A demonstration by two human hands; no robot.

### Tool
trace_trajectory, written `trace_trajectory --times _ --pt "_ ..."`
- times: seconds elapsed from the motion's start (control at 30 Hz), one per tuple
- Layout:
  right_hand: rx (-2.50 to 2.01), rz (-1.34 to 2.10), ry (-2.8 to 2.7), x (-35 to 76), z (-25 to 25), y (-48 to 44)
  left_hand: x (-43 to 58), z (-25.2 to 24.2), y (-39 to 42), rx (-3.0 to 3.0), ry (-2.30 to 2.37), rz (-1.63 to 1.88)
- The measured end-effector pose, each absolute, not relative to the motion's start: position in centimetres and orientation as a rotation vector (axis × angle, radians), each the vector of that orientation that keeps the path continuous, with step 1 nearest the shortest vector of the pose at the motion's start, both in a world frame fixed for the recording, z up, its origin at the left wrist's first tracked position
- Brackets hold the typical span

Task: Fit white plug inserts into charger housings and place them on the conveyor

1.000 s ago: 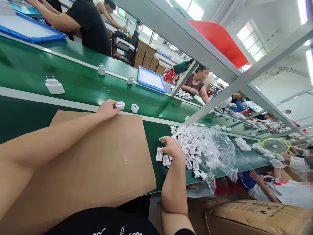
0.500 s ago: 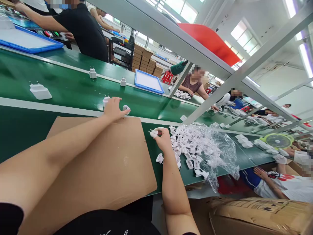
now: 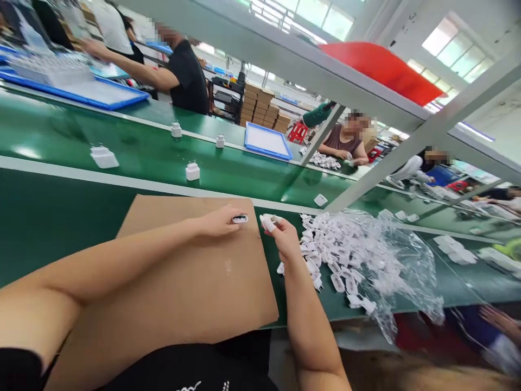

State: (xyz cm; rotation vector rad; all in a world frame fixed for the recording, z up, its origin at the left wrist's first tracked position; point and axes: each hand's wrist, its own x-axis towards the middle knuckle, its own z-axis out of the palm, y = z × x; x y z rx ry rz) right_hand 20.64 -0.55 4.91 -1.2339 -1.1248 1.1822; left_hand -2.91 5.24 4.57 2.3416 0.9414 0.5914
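Note:
Over the brown cardboard sheet [image 3: 195, 288], my left hand [image 3: 220, 221] is closed around a white charger housing [image 3: 240, 219], its open end with a dark inside facing right. Just to the right, my right hand [image 3: 287, 239] pinches a small white plug piece [image 3: 268, 222] between thumb and fingers. A short gap separates the two parts. Beside my right wrist lies a heap of white plug pieces [image 3: 342, 250], partly spread on a clear plastic bag [image 3: 415, 271]. A white charger [image 3: 192, 172] stands upright on the green belt [image 3: 150, 168] beyond the cardboard.
Another white charger piece [image 3: 104, 157] is farther left on the belt. Two small chargers [image 3: 176, 130] stand along its far edge, near a blue-rimmed tray [image 3: 267, 142]. A slanting metal post [image 3: 407, 146] crosses the right side. Co-workers sit across the belt and at right.
My left hand has drawn back from the belt to above the cardboard, bringing the housing near the plug piece. The charger beside it stays standing on the belt. The camera view has turned left.

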Motion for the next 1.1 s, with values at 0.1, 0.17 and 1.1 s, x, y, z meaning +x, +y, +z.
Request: trace_trajectory --times 0.1,0.17,1.1 --pt "-1.148 1.380 -1.037 19.7 4.9 -0.8 -3.0 2.7 2.5 2.293 0.860 0.614" --pt "-1.115 1.459 -1.015 19.3 4.6 -0.8 -3.0 1.4 1.8 2.188 0.917 0.680" --pt "-1.274 0.441 -2.117 17.3 4.1 -1.7 -3.0 -0.5 2.5 1.980 0.909 0.762"
